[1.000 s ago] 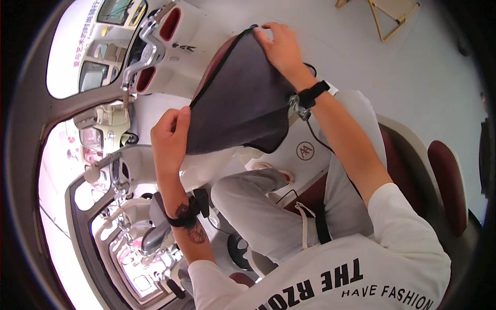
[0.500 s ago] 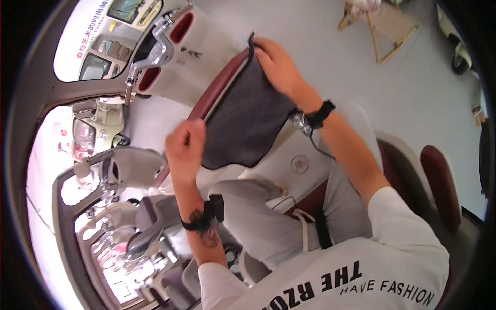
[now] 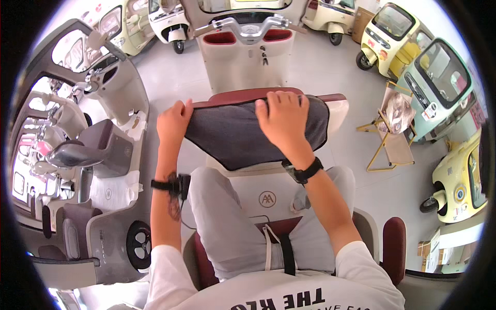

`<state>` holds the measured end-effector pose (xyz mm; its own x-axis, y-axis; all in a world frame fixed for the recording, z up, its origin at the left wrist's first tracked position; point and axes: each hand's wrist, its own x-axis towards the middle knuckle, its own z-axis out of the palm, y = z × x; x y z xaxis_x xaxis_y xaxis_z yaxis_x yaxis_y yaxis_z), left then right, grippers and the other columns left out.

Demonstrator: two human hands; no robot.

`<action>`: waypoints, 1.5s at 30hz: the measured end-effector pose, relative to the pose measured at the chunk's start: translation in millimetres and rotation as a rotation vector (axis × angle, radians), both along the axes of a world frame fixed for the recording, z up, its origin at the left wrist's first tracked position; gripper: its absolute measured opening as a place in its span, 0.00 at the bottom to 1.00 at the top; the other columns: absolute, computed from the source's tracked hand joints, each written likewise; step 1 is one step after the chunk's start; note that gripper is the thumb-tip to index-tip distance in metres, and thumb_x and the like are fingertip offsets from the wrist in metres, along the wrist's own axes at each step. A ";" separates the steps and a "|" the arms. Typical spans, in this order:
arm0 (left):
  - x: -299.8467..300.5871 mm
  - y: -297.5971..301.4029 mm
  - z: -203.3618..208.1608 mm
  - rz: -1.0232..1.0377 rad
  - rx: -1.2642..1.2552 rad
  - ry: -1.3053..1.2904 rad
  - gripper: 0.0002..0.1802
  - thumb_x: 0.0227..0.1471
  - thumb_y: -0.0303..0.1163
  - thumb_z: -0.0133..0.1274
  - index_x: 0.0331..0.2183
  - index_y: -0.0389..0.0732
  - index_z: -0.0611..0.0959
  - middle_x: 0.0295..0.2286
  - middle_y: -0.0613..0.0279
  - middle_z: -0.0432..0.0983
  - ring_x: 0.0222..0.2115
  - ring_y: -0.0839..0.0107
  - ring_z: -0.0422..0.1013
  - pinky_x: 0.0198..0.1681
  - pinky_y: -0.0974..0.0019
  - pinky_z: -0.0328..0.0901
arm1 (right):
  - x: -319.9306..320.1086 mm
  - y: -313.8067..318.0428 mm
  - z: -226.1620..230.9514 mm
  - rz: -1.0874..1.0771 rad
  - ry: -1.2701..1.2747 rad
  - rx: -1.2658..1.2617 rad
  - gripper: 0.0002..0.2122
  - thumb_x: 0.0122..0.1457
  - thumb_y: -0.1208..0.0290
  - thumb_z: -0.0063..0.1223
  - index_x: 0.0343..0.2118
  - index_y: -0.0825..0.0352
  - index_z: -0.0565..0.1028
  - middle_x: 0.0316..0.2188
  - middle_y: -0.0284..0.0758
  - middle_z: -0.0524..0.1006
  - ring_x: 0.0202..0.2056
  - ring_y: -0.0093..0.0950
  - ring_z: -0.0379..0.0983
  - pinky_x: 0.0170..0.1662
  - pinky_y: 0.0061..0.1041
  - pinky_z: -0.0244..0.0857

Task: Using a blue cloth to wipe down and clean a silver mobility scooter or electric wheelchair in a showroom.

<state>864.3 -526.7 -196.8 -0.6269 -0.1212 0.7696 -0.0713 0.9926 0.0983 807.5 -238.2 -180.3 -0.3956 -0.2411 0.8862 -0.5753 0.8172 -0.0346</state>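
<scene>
A dark grey cloth (image 3: pixel 227 132) with black edging is spread across the maroon front seat (image 3: pixel 243 95) ahead of my knees. Its near edge hangs down over the pale seat base. My left hand (image 3: pixel 173 123) is closed on the cloth's left corner, just off the seat's left end. Resting on top of the cloth, right of its middle, my right hand (image 3: pixel 285 121) lies with fingers stretched toward the far edge and thumb apart. Part of the cloth is hidden under this hand.
Beyond the seat stands a beige front panel with handlebars (image 3: pixel 250 31) and hanging keys (image 3: pixel 264 56). On the right are a folding stool (image 3: pixel 395 129) with a wrapped bundle and several small yellow and green vehicles. A grey vehicle (image 3: pixel 111 232) stands at my left.
My view has turned to face the handlebars squarely. The cloth has gone from being held up between both hands to lying over the seat, and my right hand has flattened on it.
</scene>
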 end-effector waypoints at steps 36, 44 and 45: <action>-143.5 310.0 74.9 -0.559 -0.123 -0.484 0.22 0.61 0.46 0.43 0.32 0.40 0.83 0.37 0.49 0.79 0.42 0.49 0.73 0.41 0.42 0.66 | -103.2 171.4 -13.5 0.096 -0.357 -0.567 0.10 0.53 0.66 0.48 0.29 0.66 0.78 0.30 0.41 0.80 0.37 0.45 0.74 0.44 0.42 0.66; -97.9 327.2 59.4 -0.528 -0.181 -0.412 0.18 0.58 0.44 0.49 0.42 0.40 0.80 0.38 0.55 0.79 0.39 0.54 0.74 0.41 0.47 0.67 | -122.1 207.2 -48.9 0.339 -0.593 -0.730 0.15 0.61 0.65 0.44 0.44 0.67 0.78 0.43 0.44 0.79 0.49 0.43 0.71 0.54 0.36 0.64; -95.5 316.4 59.5 -0.511 -0.110 -0.452 0.20 0.58 0.44 0.49 0.45 0.40 0.78 0.40 0.56 0.79 0.40 0.55 0.74 0.42 0.47 0.67 | -123.2 203.5 -48.2 0.351 -0.522 -0.814 0.14 0.61 0.67 0.45 0.44 0.68 0.78 0.43 0.45 0.79 0.50 0.43 0.71 0.55 0.36 0.64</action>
